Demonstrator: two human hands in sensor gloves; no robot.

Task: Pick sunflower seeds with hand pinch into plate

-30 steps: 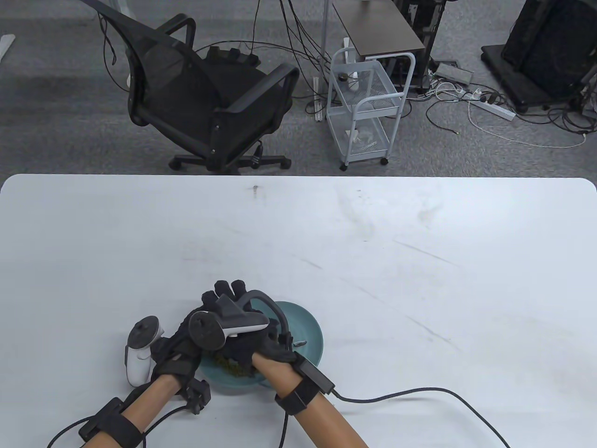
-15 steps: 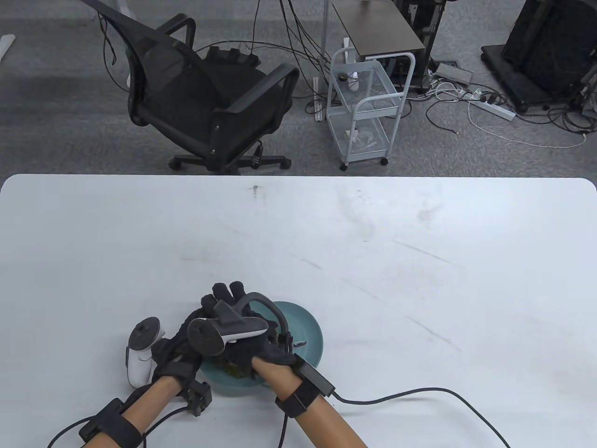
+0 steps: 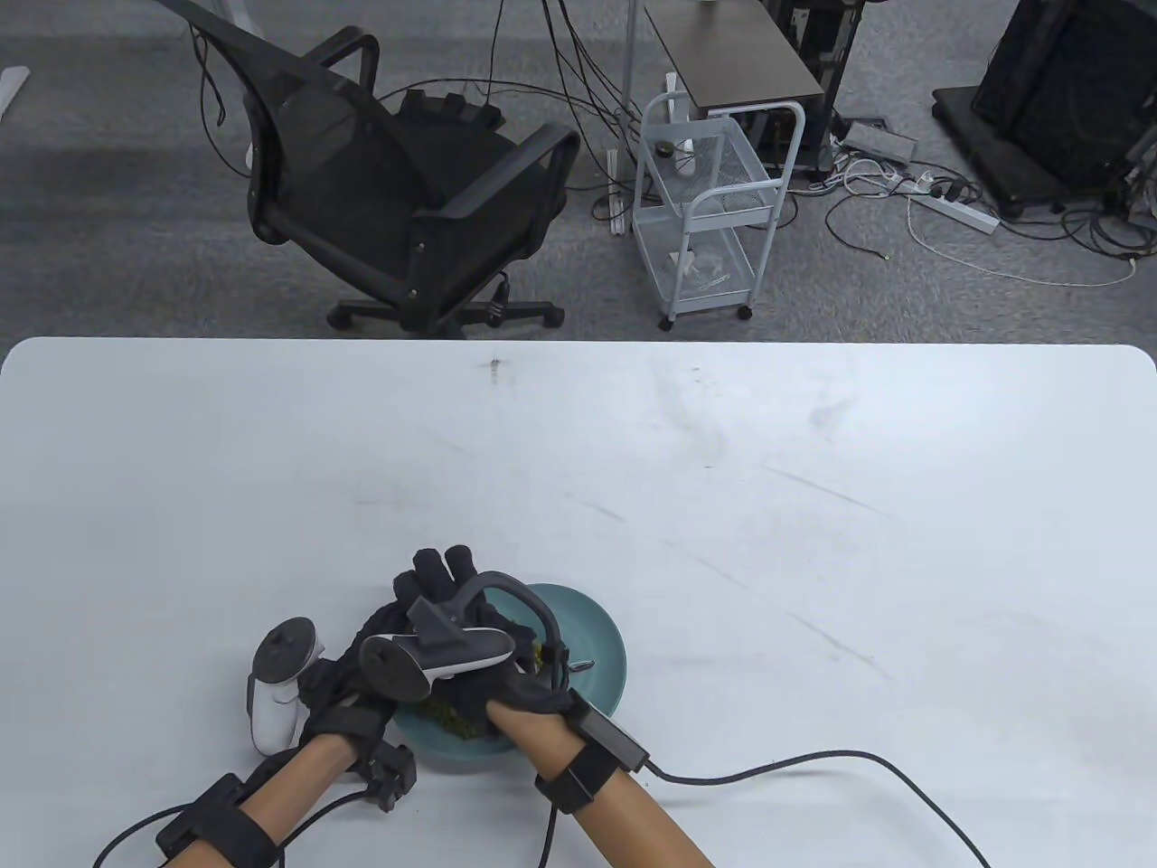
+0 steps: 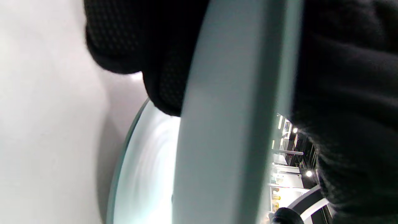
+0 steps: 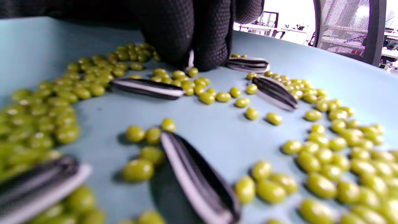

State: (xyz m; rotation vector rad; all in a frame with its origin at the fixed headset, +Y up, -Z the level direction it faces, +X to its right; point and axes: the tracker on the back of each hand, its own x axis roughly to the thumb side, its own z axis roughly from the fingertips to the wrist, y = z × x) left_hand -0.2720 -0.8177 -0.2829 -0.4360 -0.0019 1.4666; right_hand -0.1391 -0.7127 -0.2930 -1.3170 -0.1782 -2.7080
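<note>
A teal plate [image 3: 598, 646] sits near the table's front edge, holding green beans [image 5: 326, 155] and several striped sunflower seeds [image 5: 199, 177]. My right hand [image 3: 511, 689] reaches down into the plate under its tracker. In the right wrist view its fingertips [image 5: 190, 60] are pressed together on the plate floor, with the pale edge of a seed between them. Other seeds lie close by [image 5: 149, 88], [image 5: 274, 92]. My left hand [image 3: 339, 683] holds the plate's left rim. In the left wrist view its fingers [image 4: 133, 43] and thumb clasp the rim [image 4: 230, 124].
The white table [image 3: 723, 470] stretches far and right of the plate. A black cable [image 3: 813, 758] runs from my right wrist across the table to the right. An office chair [image 3: 398, 181] and a wire cart [image 3: 710, 208] stand on the floor beyond the table.
My right hand has shifted slightly left and lower over the plate, its tracker tipping toward me. My left hand stays at the rim. The plate has not moved.
</note>
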